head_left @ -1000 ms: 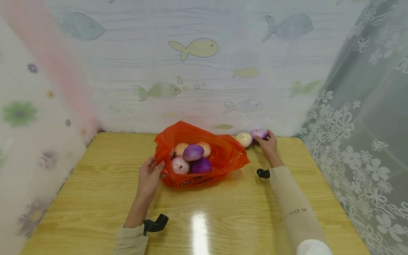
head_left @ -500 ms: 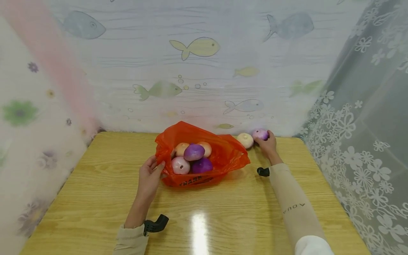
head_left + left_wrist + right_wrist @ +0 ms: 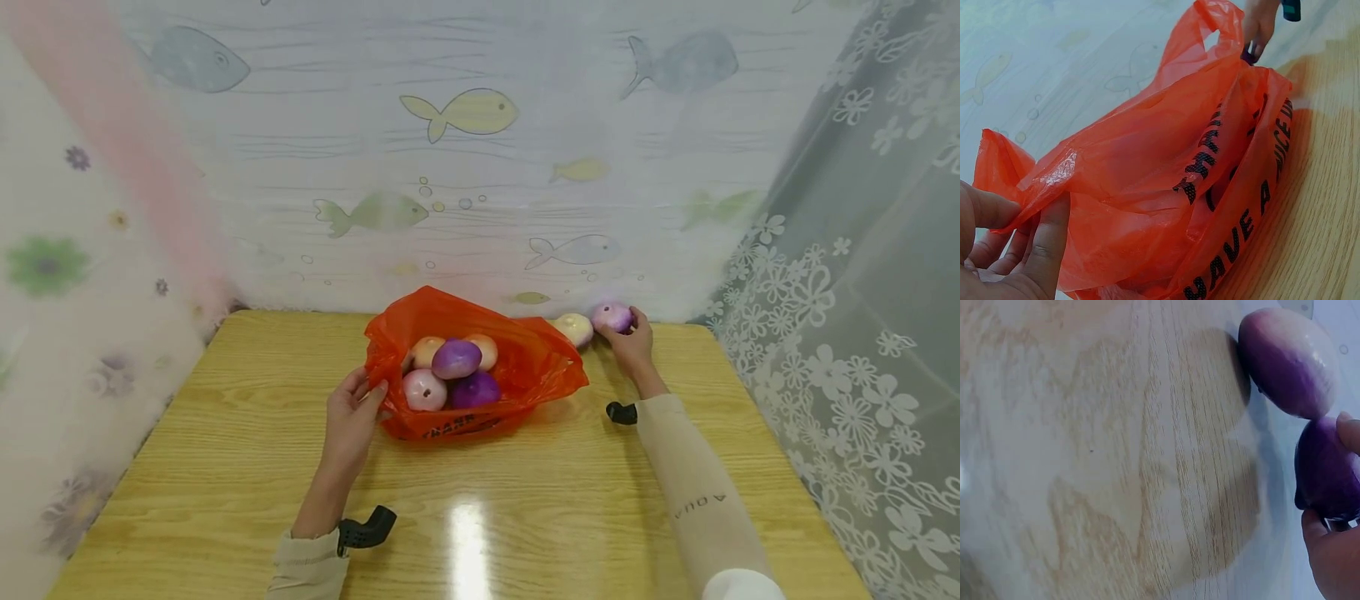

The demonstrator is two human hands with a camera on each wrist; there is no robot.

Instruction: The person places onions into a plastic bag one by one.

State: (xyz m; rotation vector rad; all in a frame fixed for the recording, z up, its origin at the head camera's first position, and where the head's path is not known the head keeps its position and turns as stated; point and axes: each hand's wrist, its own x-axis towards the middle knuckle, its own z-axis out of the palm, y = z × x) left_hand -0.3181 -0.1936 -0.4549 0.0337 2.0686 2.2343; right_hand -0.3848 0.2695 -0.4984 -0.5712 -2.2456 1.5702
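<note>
My left hand (image 3: 352,408) pinches the left edge of a red plastic bag (image 3: 525,392), thumb and fingers on either side of the film in the left wrist view. Black lettering runs along the bag's front. Inside lie several glossy round fruit-like pieces: a purple one (image 3: 457,358) on top, a pale pink one (image 3: 424,390) with a dark spot, a deep purple one (image 3: 476,390), and peach-coloured ones behind. At the table's back, right of the bag, my right hand (image 3: 633,343) grips a purple-and-pale round piece (image 3: 611,315). A cream-and-purple piece (image 3: 576,328) sits just left of it.
Everything stands on a light wooden table (image 3: 247,433). A curtain printed with fish (image 3: 480,192) hangs right behind its back edge. Lacy sheer fabric (image 3: 847,358) borders the right side, flowered fabric (image 3: 75,375) the left. Black wrist cameras (image 3: 367,527) jut from both wrists.
The cream-and-purple piece has shifted very slightly left, closer to the bag. My left hand and the bag stay put, and my right hand keeps its grip almost unmoved.
</note>
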